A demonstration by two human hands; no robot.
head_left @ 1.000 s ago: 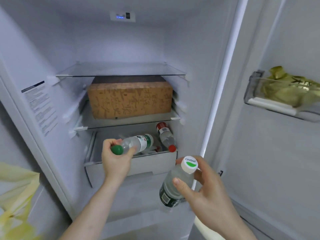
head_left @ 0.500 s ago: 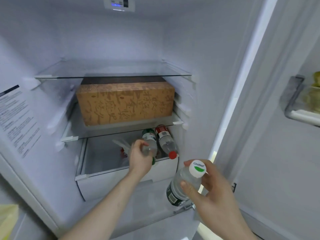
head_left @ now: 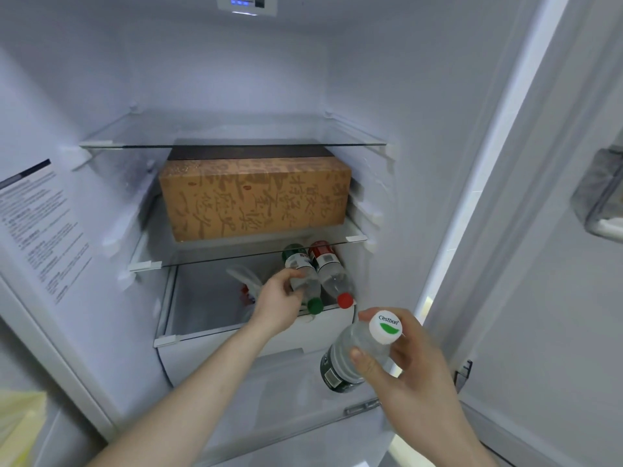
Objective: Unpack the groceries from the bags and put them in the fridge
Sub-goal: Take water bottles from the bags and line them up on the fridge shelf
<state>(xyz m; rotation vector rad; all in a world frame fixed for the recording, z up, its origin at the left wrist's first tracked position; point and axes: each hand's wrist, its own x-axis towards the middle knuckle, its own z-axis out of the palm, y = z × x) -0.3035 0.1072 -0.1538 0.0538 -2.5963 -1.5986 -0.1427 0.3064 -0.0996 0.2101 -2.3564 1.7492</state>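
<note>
1. The fridge (head_left: 354,79) stands open; its pulled-out drawer (head_left: 242,345) sits under the lower glass shelf (head_left: 161,263), and a tan cardboard box (head_left: 254,200) with dark script rests on that shelf, its long side running left to right.
2. The left hand (head_left: 278,303) reaches into the drawer and curls its fingers round a green-capped bottle (head_left: 301,276); the bottle lies tilted, long axis running near to far, green cap pointing to the near side at the drawer's front wall, base toward the far side.
3. A red-capped bottle (head_left: 332,274) lies just right of it, touching or nearly so, on the same near-to-far line; its red cap also points near, resting on the drawer's front edge.
4. The right hand (head_left: 404,375) holds a white-capped bottle (head_left: 357,355) in front of the fridge, near and right of the drawer; thumb and fingers grip its upper body; the cap points up toward the camera, the base down and away.
5. A crumpled clear wrapper (head_left: 244,278) lies in the drawer left of the left hand; a yellow bag (head_left: 20,423) shows at the near left edge; a door bin (head_left: 600,193) hangs at the far right.
</note>
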